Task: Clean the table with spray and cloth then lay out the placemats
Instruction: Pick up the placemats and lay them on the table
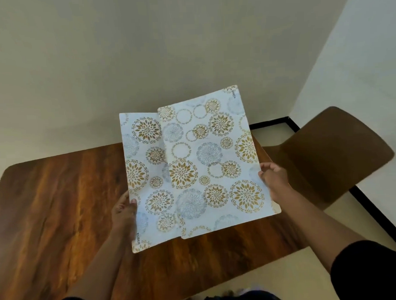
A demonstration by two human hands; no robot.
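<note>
Two white placemats with gold and grey flower circles are held up above the wooden table [59, 199]. The upper placemat [213, 162] overlaps the lower placemat [144, 174], which sticks out to the left. My left hand [124, 214] grips the left edge of the lower one, thumb on top. My right hand [275, 177] pinches the right edge of the upper one. No spray bottle or cloth is in view.
A brown chair [336, 149] stands to the right of the table. A plain wall runs behind the table, with a black skirting strip [270, 122] along the pale floor. My feet show at the bottom edge.
</note>
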